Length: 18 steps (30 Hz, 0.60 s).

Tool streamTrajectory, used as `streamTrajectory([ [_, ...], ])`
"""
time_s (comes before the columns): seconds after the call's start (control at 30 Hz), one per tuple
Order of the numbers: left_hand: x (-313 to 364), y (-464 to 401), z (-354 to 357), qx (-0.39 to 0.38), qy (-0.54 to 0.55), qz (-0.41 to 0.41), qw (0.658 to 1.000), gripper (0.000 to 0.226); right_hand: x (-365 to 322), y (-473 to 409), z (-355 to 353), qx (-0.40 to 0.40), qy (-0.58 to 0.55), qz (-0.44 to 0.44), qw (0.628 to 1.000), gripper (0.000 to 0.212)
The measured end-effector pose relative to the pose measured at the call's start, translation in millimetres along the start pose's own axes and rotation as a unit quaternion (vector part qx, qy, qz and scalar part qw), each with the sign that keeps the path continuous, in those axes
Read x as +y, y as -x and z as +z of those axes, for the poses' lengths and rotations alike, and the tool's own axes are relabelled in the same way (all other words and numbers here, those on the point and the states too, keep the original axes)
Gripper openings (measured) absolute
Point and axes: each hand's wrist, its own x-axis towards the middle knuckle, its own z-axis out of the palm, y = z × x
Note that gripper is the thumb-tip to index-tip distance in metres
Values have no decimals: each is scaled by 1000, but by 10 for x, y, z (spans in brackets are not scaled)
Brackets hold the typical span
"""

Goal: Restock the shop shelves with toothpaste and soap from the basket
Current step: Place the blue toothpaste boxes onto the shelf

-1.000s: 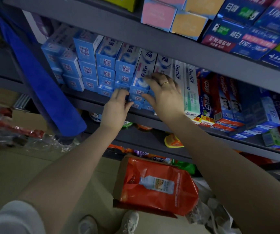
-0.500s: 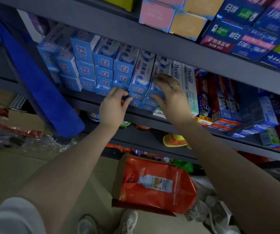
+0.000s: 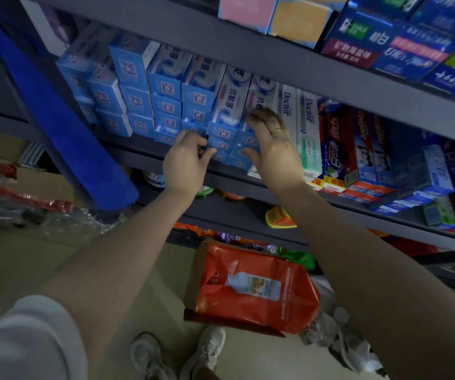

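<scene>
Light-blue toothpaste boxes [image 3: 222, 111] fill the middle shelf [image 3: 248, 185], some stacked end-out, some standing upright. My right hand [image 3: 274, 149], with a ring on one finger, spans a short stack of these boxes [image 3: 248, 139]: fingers curled over the top, thumb under the bottom. My left hand [image 3: 186, 161] is just to its left, fingers spread and touching the box ends near the shelf's front edge. An orange bag [image 3: 251, 289] stands on the floor below my arms. Its contents are hidden.
White Doctor boxes [image 3: 307, 124] and red toothpaste boxes [image 3: 358, 149] stand right of my hands. The upper shelf holds pink and yellow soap boxes [image 3: 273, 15] and dark-blue boxes [image 3: 401, 42]. A blue post [image 3: 56, 119] slants at left. Crumpled plastic wrap [image 3: 341, 344] lies on the floor by my shoes.
My right hand has slid right along the blue boxes and curled its fingers over the stack. My left hand has stayed at the box ends, drawing its fingers in slightly.
</scene>
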Motion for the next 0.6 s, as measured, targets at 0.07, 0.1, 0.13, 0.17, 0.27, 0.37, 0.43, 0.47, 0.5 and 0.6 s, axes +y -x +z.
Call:
streamTrajectory([
  [0.07, 25, -36, -35, -12, -14, -4, 1000, 23, -32, -27, -21, -18, -4, 24, 1000, 47],
  [0.1, 37, -56, -56, -19, -23, -4, 1000, 22, -40, -31, -32, -24, -3, 31, 999, 47],
  [0.13, 54, -63, -85, -25, -29, -4, 999, 22, -54, -20, -44, -24, -2, 34, 999, 48],
  [0.17, 78, -54, -119, -30, -34, -4, 999, 21, -73, 14, -67, -22, 6, 32, 999, 51],
  [0.27, 151, 124, -268, -52, -51, 36, 997, 19, -123, 291, -143, 4, 55, 29, 998, 55],
  [0.37, 179, 446, -446, -187, -74, 102, 974, 24, -216, 804, -283, 0, 39, 91, 995, 39],
  [0.43, 218, 671, -515, -312, -122, 154, 929, 31, -289, 1168, -372, -76, 43, 163, 983, 31],
  [0.47, 247, 770, -534, -365, -157, 182, 899, 34, -322, 1340, -413, -118, 48, 198, 972, 29],
  [0.5, 283, 850, -538, -406, -194, 206, 869, 39, -345, 1499, -461, -148, 49, 231, 960, 28],
  [0.6, 503, 1013, -480, -468, -282, 288, 786, 44, -353, 1983, -658, -173, 57, 322, 929, 28],
])
